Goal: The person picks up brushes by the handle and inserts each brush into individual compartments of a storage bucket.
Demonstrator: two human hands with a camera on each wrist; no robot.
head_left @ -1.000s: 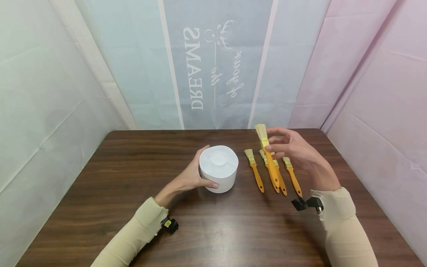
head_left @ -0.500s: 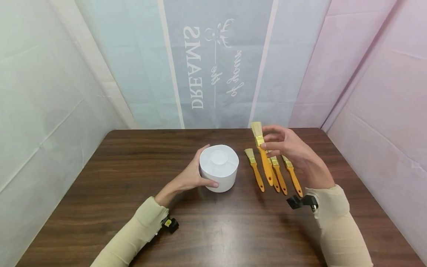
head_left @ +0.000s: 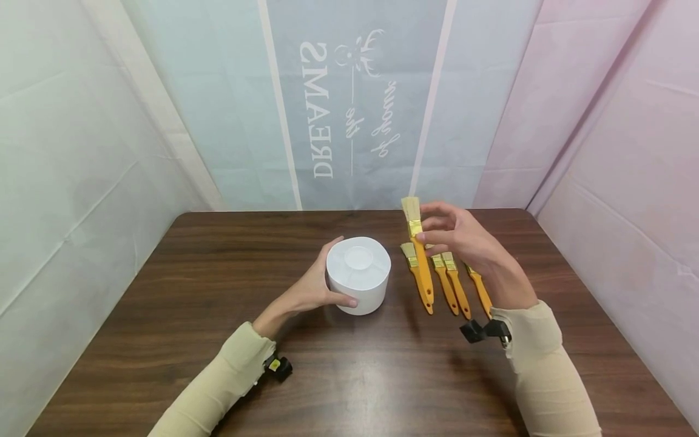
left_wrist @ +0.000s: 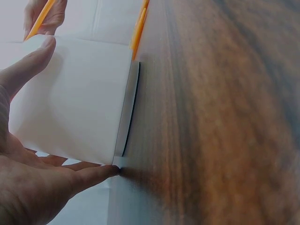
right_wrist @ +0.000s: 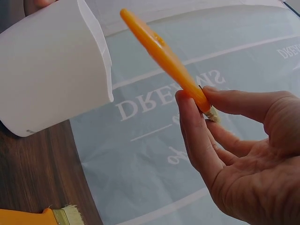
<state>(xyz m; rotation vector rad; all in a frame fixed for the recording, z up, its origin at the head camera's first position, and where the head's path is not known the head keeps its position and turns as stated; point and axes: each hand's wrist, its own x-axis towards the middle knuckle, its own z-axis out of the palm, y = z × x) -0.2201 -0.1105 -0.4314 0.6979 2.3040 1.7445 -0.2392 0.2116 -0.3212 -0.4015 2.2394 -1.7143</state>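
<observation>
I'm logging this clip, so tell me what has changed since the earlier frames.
The right hand has moved left, carrying its held brush nearer the white container. Nothing was newly grasped or released. Unchanged: the left hand gripping the container, and the four other brushes lying on the table.

I count five paintbrushes (head_left: 460, 294) right of the frame's centre, one held up and four lying down. There is one white tub (head_left: 368, 296) mid-frame and one table (head_left: 360, 376). I see two hands, left hand (head_left: 311, 288) and right hand (head_left: 465, 240), and, lower down, two sleeves (head_left: 548, 373) and two wrist cameras (head_left: 280, 368).
</observation>
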